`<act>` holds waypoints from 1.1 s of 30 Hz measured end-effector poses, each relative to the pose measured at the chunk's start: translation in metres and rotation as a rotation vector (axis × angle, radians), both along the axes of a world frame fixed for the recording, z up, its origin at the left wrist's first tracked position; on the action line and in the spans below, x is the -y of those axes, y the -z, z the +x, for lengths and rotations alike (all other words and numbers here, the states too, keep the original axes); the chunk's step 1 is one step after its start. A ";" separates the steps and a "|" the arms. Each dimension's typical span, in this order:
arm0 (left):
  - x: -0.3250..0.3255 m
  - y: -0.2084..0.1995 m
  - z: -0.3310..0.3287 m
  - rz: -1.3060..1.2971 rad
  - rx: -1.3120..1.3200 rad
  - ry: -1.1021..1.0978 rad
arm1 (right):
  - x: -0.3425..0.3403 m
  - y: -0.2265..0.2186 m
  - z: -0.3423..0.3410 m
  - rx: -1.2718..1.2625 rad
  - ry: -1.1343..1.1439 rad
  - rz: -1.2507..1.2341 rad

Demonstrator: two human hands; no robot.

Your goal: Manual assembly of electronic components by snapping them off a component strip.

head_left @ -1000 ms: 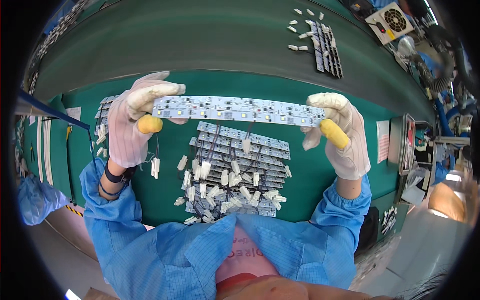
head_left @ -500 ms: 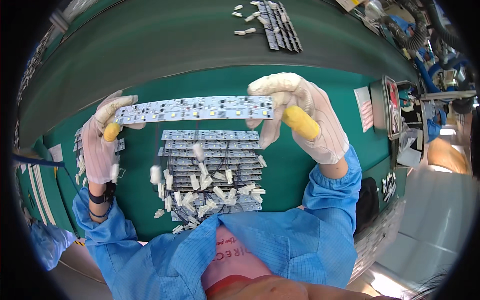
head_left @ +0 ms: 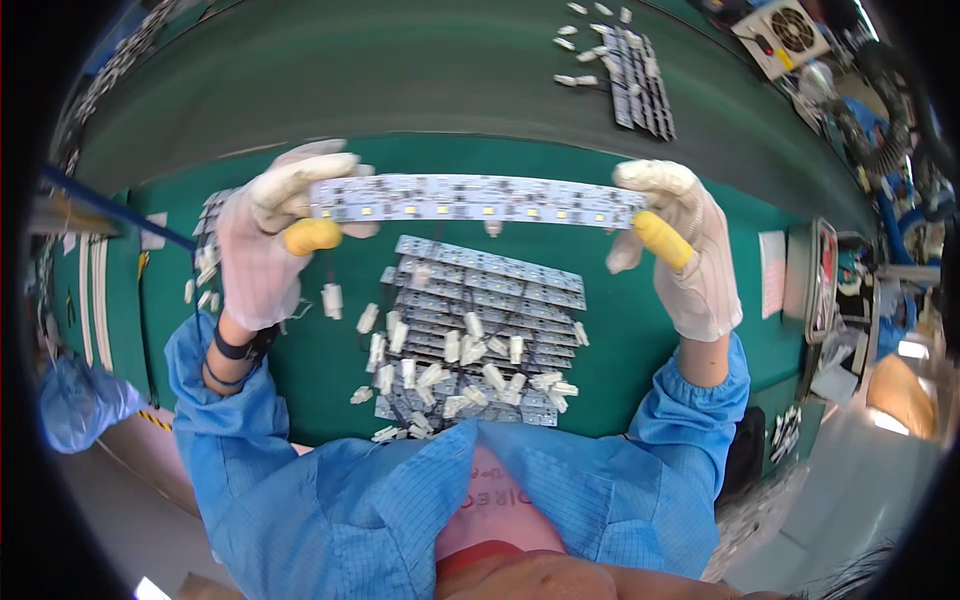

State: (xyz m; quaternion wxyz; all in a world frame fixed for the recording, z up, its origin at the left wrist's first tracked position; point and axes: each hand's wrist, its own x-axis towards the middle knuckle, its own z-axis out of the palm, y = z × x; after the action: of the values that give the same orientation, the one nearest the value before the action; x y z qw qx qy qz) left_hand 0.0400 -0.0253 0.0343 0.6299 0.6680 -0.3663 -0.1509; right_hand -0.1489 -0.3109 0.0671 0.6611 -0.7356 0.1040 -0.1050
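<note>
Between my two gloved hands a long white LED circuit board (head_left: pixel 470 198) is held up level, its row of yellow LEDs along the lower edge. My left hand (head_left: pixel 295 205) pinches its left end, a yellow cover on the thumb. The right end sits between the fingers and yellow-covered thumb of my right hand (head_left: pixel 672 225). White connectors on thin wires dangle below the board. Beneath it, nearer my body, lies a stack of similar LED boards (head_left: pixel 490 270), overlapping in rows, with many white connectors (head_left: pixel 470 345) heaped over them.
Another group of boards (head_left: pixel 640 85) lies on the dark belt (head_left: pixel 450 90) at the far side. More boards (head_left: pixel 212 215) rest beyond my left wrist. To the right are a dotted sheet (head_left: pixel 771 273) and a metal tray (head_left: pixel 822 280). A fan unit (head_left: pixel 785 38) stands far right.
My right hand has come down slightly, and the board now tilts a little down to the right instead of up. My view has shifted, so the bench items appear displaced.
</note>
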 end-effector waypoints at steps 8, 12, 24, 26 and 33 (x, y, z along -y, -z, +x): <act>-0.004 -0.009 -0.005 0.100 0.474 -0.081 | 0.002 0.015 0.006 0.047 0.022 -0.066; 0.001 -0.006 -0.003 0.129 0.462 -0.101 | -0.001 0.012 0.007 0.000 0.067 -0.063; -0.007 -0.007 0.013 0.245 0.115 -0.014 | -0.006 0.005 0.010 -0.054 0.054 -0.003; -0.014 -0.001 0.020 0.261 0.301 0.063 | -0.006 0.007 0.007 -0.007 0.022 0.017; 0.004 -0.005 0.000 0.160 0.087 -0.053 | -0.001 0.009 0.001 0.027 0.019 -0.024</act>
State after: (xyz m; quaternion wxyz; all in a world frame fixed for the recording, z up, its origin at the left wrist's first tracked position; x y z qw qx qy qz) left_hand 0.0398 -0.0290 0.0398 0.5616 0.7316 -0.3626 -0.1338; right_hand -0.1478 -0.3101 0.0585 0.6524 -0.7411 0.1007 -0.1224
